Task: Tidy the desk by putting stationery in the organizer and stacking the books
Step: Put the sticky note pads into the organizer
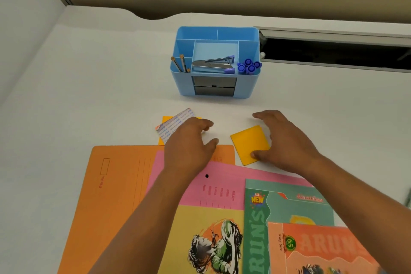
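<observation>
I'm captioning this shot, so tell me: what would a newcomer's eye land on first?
Most likely the blue organizer at the back of the white desk, holding a stapler, pencils and blue pens. Next come the two hands at the centre: the right hand spread over a yellow sticky pad, the left hand over a second pad. Bright folders and notebooks fan along the near edge.
</observation>
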Available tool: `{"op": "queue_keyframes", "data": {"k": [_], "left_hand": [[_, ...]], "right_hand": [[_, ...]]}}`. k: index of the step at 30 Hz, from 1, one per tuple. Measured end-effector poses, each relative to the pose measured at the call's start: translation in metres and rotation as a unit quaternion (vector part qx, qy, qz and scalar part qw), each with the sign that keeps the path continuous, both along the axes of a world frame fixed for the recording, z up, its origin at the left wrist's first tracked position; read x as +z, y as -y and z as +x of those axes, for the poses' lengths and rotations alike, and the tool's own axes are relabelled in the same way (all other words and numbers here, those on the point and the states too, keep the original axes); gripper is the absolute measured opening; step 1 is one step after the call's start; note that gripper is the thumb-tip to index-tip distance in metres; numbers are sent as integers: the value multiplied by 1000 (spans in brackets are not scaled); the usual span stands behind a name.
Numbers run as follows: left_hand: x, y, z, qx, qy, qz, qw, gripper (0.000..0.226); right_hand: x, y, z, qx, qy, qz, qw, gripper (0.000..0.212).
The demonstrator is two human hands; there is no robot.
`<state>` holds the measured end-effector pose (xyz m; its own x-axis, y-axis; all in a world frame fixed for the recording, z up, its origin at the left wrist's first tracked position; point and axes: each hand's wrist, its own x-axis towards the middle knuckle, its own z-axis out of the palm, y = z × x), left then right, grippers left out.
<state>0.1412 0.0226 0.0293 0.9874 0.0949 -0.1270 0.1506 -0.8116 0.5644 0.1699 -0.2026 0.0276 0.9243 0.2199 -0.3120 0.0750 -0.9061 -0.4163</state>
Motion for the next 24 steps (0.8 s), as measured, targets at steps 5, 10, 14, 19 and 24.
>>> {"op": "queue_keyframes", "data": {"k": [5, 10, 14, 19, 24], "left_hand": [[-3, -43, 5, 68, 4, 94, 993, 52], [0, -59, 18, 32, -83, 153, 984, 84], [3, -59, 24, 23, -95, 209, 973, 82], [1, -60, 29, 28, -117, 160, 980, 76], [2, -58, 34, 45, -85, 130, 987, 68]], "right_hand": [[8, -8, 7, 34, -29, -69, 997, 89], [9, -11, 6, 27, -30, -100, 994, 62], [16, -9, 3, 19, 1, -89, 996, 42], [58, -6, 4, 24, 44, 4, 999, 16], [146, -5, 29, 29, 193, 91, 976, 6]]}}
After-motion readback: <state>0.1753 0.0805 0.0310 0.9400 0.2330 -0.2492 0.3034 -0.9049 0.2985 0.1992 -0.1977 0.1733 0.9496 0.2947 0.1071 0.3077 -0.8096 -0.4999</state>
